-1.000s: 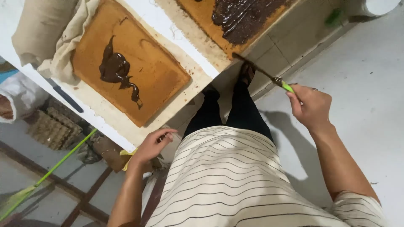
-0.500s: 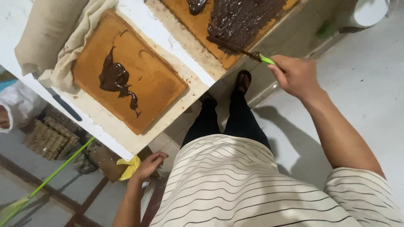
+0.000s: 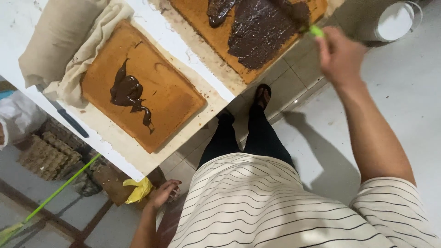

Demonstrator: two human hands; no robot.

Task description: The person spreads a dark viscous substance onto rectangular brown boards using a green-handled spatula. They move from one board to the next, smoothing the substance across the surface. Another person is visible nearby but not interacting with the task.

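A flat rectangular sponge cake [image 3: 257,41] lies on a white table [image 3: 183,50] at the top of the view, largely coated in dark chocolate spread [image 3: 266,32]; its near left corner looks bare yet. The right hand [image 3: 340,57] grips a green-handled spatula [image 3: 314,31], fingers closed round it, blade on the chocolate. Left of that cake, a second cake [image 3: 142,98] carries only one chocolate dollop [image 3: 127,92], unspread. The left hand [image 3: 163,195] hangs below the table, fingers loosely curled, just beside a yellow cloth [image 3: 138,189]. Right of the first cake stands a white bucket [image 3: 395,20]. No labels are visible.
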